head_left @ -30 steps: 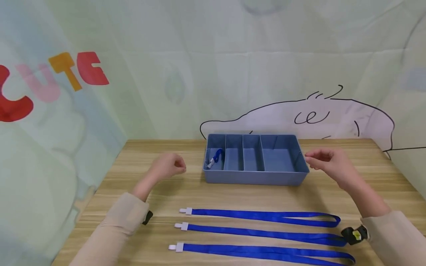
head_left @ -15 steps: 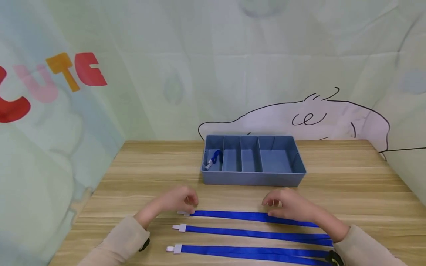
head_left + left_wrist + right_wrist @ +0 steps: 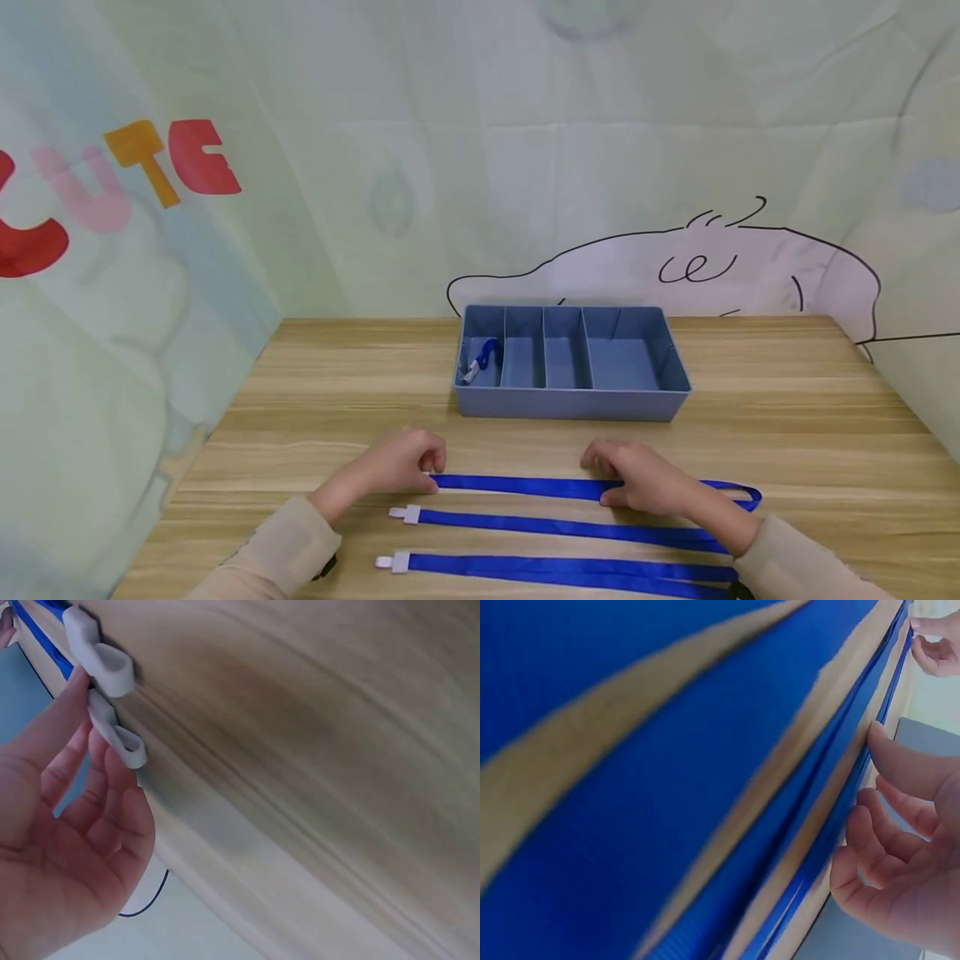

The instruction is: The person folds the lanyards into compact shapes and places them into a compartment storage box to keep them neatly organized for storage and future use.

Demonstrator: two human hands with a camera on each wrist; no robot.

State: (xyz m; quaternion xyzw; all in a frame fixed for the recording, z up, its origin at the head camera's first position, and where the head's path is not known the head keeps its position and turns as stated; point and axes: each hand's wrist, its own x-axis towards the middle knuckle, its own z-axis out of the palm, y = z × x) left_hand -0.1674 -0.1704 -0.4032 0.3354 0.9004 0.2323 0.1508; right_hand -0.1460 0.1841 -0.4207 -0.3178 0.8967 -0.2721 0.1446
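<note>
Leftmost on the wood-grain surface (image 3: 300,367): the clip end of the far lanyard (image 3: 540,487), 1 of 3 laid out in rows. Its white clip (image 3: 120,739) looks like hard, light plastic; we'd call it the stiff part and an easy place to take hold. The left hand (image 3: 397,460) is right there: narrow gap, thumb at the near side, curled fingers at the far side, pinching the end by the clip, as we read it.

Next, the blue strap (image 3: 495,483): flat, thin, probably light, floppy and a bit slick, hard to damage. We'd hold it edge to edge across its width, at 2 spots, so it doesn't sag. The middle lanyard (image 3: 540,524) and near lanyard (image 3: 525,567) lie roughly parallel on the person's side. Behind, 1 bundled lanyard (image 3: 487,354) sits in the leftmost compartment of the blue-grey box (image 3: 570,406).

Right hand (image 3: 641,475): on the far lanyard, wider than the left, thumb at the near edge, bent fingers beyond; we can't tell whether it grips. Past it, the loop (image 3: 752,502) lies spread; weaker hold, we think.
</note>
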